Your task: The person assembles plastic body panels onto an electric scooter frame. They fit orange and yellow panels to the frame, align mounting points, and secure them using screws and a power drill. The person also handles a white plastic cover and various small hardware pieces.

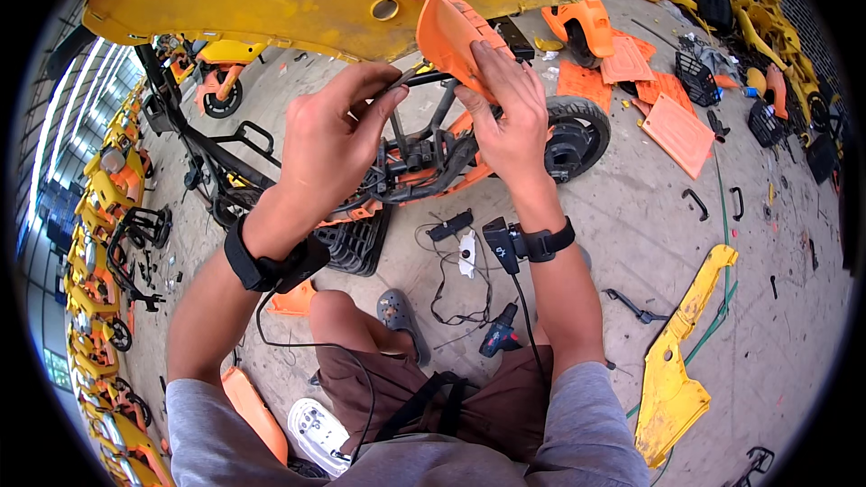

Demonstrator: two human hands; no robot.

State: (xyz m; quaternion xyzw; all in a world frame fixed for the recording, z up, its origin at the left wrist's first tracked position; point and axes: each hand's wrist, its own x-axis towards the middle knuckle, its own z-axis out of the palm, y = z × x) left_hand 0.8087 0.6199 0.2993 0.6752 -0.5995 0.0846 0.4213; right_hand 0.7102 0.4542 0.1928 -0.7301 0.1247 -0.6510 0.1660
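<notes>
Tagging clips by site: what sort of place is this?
Probably a scooter workshop or salvage shed: a partly stripped scooter stands in front, yellow scooters line the left side, and loose orange panels lie on the floor.

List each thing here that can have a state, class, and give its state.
Left hand: closed, pinching a thin dark object
Right hand: gripping the orange panel
Orange panel: raised
Scooter frame: partly exposed
Drill: lying down, unheld
Long yellow panel: detached, lying on the floor
Grey clog: worn
</notes>
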